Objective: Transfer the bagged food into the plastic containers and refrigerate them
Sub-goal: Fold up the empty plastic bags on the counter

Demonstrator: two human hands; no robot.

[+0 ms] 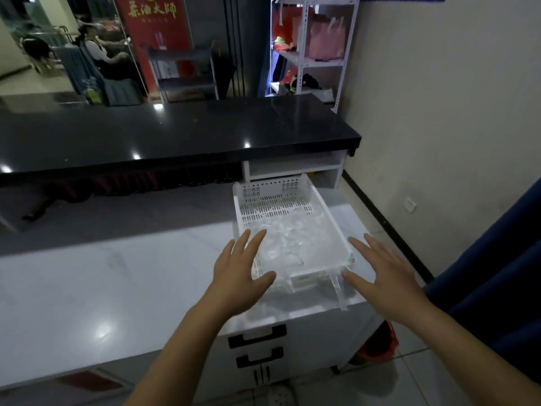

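I see the left hand (pixel 238 269) and right hand (pixel 388 272) both spread flat with straight fingers, holding nothing. They flank the near end of a white perforated basket (pixel 275 197) resting at the right end of the white counter (pixel 117 276). Inside the basket lie clear plastic items (pixel 288 241) (bags or containers, I cannot tell which). The left fingertips overlap the basket's left rim; contact is unclear. A black countertop (pixel 175 130) stands behind.

A white perforated plastic basket (pixel 292 200) at centre holds clear plastic (pixel 289 244); glossy black stone counter (pixel 175 127) above, red banner with gold lettering (pixel 153 30) upper left.
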